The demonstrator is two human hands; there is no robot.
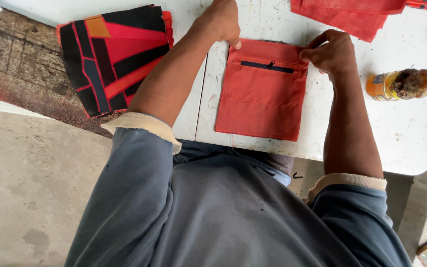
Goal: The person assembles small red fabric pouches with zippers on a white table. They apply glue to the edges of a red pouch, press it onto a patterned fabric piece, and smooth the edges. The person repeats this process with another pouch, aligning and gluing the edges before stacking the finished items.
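Soft, even daylight, faint shadows, sharp focus, slight edge distortion.

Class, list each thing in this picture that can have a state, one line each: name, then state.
Red fabric panel with black zipper: flat on white table, zipper closed.
Left hand: pressing panel's top left corner.
Right hand: pinching panel's top right corner.
Red-and-black patchwork stack: lying overhanging table edge.
Orange bottle: on its side.

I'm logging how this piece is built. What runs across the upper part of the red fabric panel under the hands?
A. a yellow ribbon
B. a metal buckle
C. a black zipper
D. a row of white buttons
C: a black zipper with a small pull crosses the red fabric panel near its top.
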